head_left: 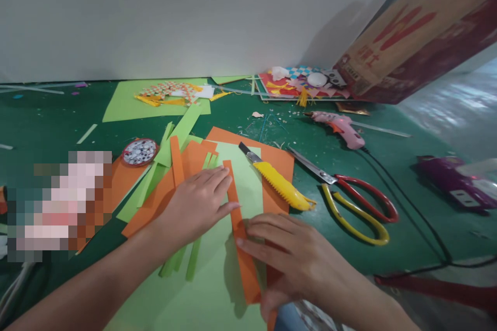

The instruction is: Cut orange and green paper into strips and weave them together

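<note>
A narrow orange paper strip [243, 253] lies slanted over a light green sheet [155, 302]. My left hand [202, 199] holds the strip near its far end, fingertips and thumb on it. Lower down, my right hand [287, 251] grips the strip's right side with its fingers, thumb near the close end. Beside my left hand are light green strips [194, 258] and another orange strip [177, 160]. A yellow-handled utility knife [277, 176], blade out, rests on the paper beyond my right hand. Scissors [336, 178] with red and yellow handles lie partly open to its right.
A pink glue gun [341, 129] with a black cord lies at the right, near a purple device [458, 181]. A paper bag [419, 36] leans at the back right. A round red-rimmed container [140, 152] stands left; woven paper crafts [174, 92] lie along the wall.
</note>
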A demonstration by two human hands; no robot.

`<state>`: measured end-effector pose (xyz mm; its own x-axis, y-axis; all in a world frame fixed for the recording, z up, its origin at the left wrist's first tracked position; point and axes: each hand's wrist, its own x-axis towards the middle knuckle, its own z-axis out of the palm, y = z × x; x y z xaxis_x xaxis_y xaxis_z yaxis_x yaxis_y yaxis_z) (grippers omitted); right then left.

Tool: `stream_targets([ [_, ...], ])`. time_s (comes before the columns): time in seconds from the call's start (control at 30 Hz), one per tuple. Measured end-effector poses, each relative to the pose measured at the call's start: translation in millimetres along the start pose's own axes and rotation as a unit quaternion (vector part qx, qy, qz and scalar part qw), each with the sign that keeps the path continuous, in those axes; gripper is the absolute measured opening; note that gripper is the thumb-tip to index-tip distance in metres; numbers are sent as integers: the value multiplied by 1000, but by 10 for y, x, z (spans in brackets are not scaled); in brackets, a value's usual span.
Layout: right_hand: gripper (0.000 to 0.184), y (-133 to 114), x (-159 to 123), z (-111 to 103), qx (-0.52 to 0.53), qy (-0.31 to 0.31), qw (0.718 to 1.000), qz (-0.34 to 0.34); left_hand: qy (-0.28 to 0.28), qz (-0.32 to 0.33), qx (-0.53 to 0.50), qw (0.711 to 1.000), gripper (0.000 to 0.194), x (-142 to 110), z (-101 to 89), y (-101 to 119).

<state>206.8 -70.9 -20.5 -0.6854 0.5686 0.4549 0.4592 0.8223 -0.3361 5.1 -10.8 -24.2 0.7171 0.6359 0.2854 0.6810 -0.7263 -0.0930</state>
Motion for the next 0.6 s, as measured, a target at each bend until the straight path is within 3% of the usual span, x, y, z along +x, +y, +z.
stream_targets([
  [0.47,53,93,32,9,66,1,998,-5,10,5,8,1000,53,2,0,1],
  [0.6,59,39,22,-38,36,-37,999,13,2,3,5,1000,50,0,0,7],
])
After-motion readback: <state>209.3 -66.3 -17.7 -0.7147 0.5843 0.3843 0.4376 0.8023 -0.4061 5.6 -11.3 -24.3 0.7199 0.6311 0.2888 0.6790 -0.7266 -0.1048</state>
